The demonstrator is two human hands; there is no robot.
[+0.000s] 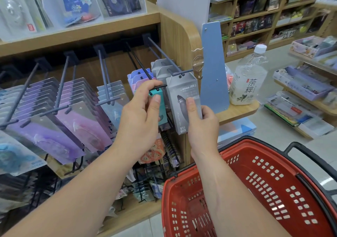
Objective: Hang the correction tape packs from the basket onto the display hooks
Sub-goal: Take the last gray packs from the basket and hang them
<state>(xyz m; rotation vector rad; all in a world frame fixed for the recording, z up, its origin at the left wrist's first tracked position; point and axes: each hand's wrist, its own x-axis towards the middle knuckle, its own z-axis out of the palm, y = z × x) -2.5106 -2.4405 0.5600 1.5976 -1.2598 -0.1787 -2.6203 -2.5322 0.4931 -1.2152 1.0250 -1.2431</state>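
Fingers [156, 102] of your left hand [140, 116] clamp a teal cardboard correction tape pack [163, 106]; your right hand [202, 125] pinches a grey cardboard correction tape pack [180, 94] hanging on a slate metal hook [164, 55], both above the red plastic basket [242, 143].

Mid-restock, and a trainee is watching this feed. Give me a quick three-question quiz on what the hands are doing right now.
1. True or false: the right hand holds the grey pack by its lower part.
2. Which pack is in the left hand's grip? A) teal pack B) purple pack C) red pack
3. Fill in: the bottle stands to the ___ of the grey pack.
Key: 1 true; 2 A; 3 right.
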